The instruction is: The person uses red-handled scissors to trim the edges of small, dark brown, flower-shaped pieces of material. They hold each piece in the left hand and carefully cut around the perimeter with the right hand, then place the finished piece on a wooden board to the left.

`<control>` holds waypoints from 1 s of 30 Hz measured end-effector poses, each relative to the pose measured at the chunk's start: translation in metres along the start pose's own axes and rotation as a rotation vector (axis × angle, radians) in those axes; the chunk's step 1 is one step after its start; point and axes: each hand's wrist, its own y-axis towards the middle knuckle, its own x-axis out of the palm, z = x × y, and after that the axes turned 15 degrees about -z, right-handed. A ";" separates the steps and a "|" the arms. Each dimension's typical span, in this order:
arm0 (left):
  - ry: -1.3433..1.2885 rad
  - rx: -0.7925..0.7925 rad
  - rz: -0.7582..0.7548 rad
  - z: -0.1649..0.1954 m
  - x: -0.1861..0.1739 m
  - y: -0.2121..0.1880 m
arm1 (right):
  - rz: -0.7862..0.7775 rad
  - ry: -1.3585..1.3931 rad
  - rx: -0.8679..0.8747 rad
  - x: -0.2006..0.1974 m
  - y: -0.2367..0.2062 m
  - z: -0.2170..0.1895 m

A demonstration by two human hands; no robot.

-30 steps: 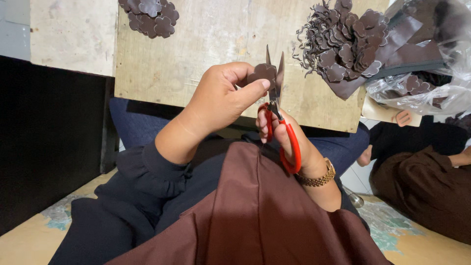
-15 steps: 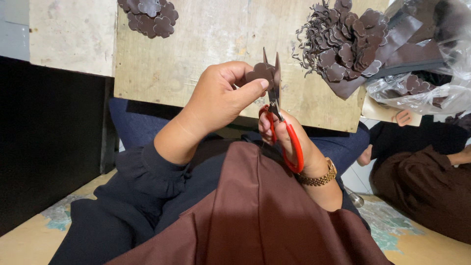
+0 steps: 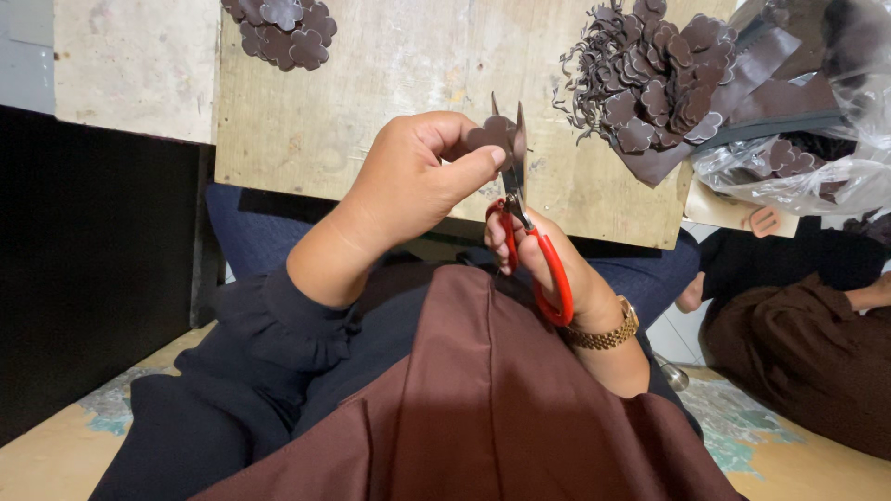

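My left hand (image 3: pixel 408 181) pinches a small dark brown flower-shaped cutout (image 3: pixel 490 137) between thumb and fingers, held up over the near edge of a wooden board (image 3: pixel 390 93). My right hand (image 3: pixel 557 269), wearing a gold watch (image 3: pixel 608 332), grips red-handled scissors (image 3: pixel 529 232) from below. The blades point upward with their tips slightly apart around the right edge of the cutout.
A pile of finished brown flower cutouts and curly trimmings (image 3: pixel 650 79) lies on the board at right, next to a clear plastic bag (image 3: pixel 807 158) of brown material. A smaller stack of cutouts (image 3: pixel 283 28) sits at the board's far left. Another person's feet and brown garment (image 3: pixel 798 334) are at right.
The scissors and cutout have shifted only slightly; the blades have worked a little along the cutout's edge. Both hands stay in the same place.
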 end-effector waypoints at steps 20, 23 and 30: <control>-0.056 -0.016 0.013 -0.002 0.002 -0.001 | -0.003 0.090 -0.009 0.003 0.000 0.000; -0.117 0.019 -0.010 -0.002 0.002 0.000 | -0.012 0.077 -0.014 0.001 -0.001 0.002; 0.055 0.022 -0.052 0.000 -0.005 -0.002 | -0.048 -0.012 -0.027 -0.003 0.001 0.007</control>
